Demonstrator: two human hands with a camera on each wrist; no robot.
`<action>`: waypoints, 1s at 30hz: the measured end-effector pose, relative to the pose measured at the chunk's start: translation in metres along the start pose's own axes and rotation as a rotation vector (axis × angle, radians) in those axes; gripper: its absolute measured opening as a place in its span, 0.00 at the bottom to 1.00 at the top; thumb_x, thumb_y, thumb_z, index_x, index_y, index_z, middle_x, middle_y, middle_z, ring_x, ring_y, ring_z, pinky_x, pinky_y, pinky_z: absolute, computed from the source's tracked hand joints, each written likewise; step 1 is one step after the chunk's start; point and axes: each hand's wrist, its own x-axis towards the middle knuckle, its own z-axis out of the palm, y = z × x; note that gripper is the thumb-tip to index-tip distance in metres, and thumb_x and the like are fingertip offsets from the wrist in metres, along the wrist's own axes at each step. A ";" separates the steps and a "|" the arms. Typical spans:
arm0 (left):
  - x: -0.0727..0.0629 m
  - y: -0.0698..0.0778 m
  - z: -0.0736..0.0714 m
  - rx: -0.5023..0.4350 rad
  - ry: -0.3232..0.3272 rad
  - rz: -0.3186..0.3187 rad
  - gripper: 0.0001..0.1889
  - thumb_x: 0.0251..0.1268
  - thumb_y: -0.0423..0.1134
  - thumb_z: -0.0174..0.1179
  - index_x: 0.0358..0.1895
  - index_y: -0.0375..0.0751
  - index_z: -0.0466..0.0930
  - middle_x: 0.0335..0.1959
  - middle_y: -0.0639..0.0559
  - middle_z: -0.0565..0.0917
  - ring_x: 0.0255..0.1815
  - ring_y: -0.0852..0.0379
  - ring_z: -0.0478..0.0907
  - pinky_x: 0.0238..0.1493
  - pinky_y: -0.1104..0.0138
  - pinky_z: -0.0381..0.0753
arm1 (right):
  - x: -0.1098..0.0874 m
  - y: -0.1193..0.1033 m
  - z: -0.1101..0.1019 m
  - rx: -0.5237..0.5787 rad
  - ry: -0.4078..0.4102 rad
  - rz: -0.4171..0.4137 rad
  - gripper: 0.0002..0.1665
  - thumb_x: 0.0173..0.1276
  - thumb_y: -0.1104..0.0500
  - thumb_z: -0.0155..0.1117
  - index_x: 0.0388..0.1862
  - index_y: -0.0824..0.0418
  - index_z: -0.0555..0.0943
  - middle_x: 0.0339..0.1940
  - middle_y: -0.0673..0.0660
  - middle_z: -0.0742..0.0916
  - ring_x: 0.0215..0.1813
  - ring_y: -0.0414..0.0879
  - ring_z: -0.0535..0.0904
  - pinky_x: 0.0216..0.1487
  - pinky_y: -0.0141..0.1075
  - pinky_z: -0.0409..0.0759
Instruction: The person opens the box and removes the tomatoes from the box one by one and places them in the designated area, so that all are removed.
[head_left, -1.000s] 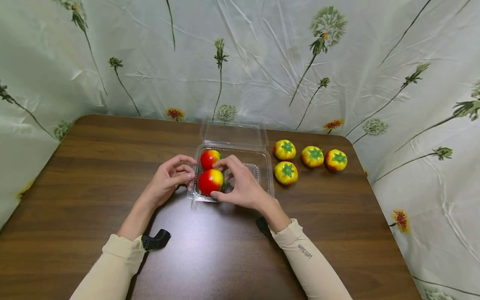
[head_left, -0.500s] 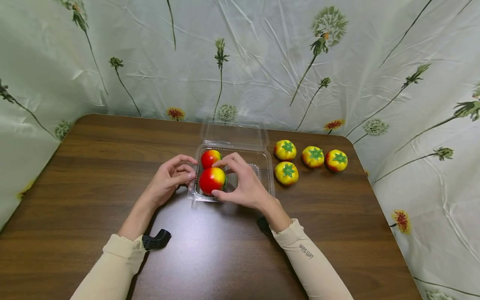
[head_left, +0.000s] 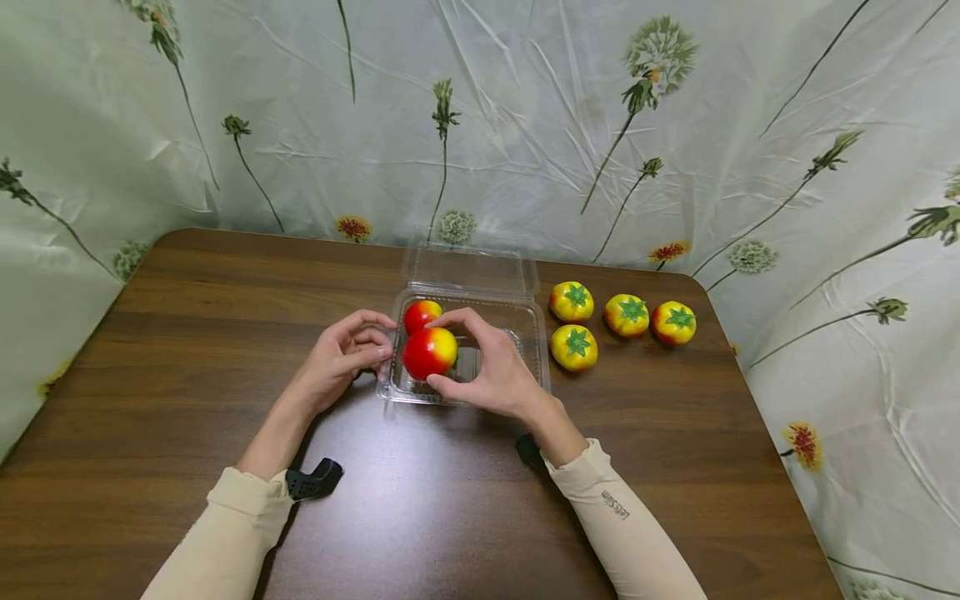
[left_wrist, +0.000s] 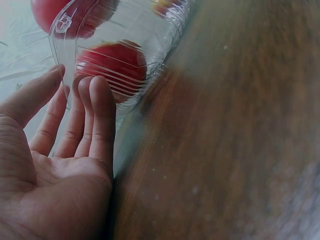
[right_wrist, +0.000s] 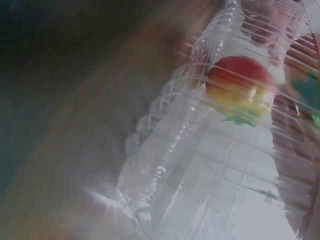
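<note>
A glossy red-and-yellow tomato (head_left: 429, 353) is pinched between the thumb and fingers of my right hand (head_left: 491, 367), above the near left part of a clear plastic clamshell box (head_left: 542, 358). In the left wrist view this held tomato (left_wrist: 47, 12) shows above the box's rim. Another tomato (head_left: 422, 315) rests inside, at the far left; the right wrist view shows this resting tomato (right_wrist: 240, 87) through the ribbed wall. My left hand (head_left: 341, 358) holds the box's left rim between thumb and index finger, its other fingers lying beside the wall.
Several yellow-red tomatoes with green star tops, such as the nearest tomato (head_left: 574, 348), sit right of the box. The raised clear lid (head_left: 472, 271) stands behind it. A floral curtain (head_left: 510, 125) hangs behind the brown wooden table (head_left: 420, 533).
My right hand has lifted the tomato slightly from the box, and it has shifted a little up and right in the head view. My left hand has stayed at the rim.
</note>
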 end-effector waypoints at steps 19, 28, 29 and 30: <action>0.000 -0.003 -0.003 0.004 0.002 0.013 0.17 0.74 0.18 0.54 0.60 0.34 0.75 0.38 0.49 0.88 0.27 0.56 0.83 0.31 0.67 0.87 | 0.001 0.003 -0.008 -0.083 0.107 -0.043 0.36 0.59 0.50 0.82 0.65 0.53 0.79 0.62 0.48 0.83 0.60 0.42 0.78 0.59 0.38 0.84; 0.000 -0.003 -0.003 -0.003 -0.002 0.005 0.17 0.74 0.18 0.53 0.60 0.34 0.75 0.38 0.48 0.88 0.26 0.56 0.83 0.32 0.67 0.88 | 0.001 0.005 -0.009 -0.108 0.131 -0.042 0.35 0.59 0.49 0.81 0.65 0.51 0.81 0.60 0.49 0.83 0.61 0.44 0.76 0.57 0.39 0.84; 0.000 -0.003 -0.003 -0.002 -0.001 0.005 0.17 0.74 0.18 0.54 0.60 0.35 0.75 0.38 0.48 0.88 0.26 0.56 0.83 0.32 0.67 0.87 | 0.001 0.006 -0.009 -0.112 0.133 -0.043 0.35 0.59 0.49 0.81 0.65 0.51 0.82 0.60 0.49 0.83 0.61 0.44 0.75 0.57 0.39 0.83; 0.000 -0.003 -0.003 0.001 -0.002 0.007 0.16 0.75 0.19 0.54 0.60 0.35 0.75 0.38 0.48 0.88 0.26 0.56 0.83 0.32 0.67 0.87 | 0.001 0.006 -0.009 -0.117 0.135 -0.044 0.35 0.58 0.49 0.81 0.65 0.51 0.82 0.59 0.50 0.83 0.61 0.45 0.75 0.56 0.39 0.83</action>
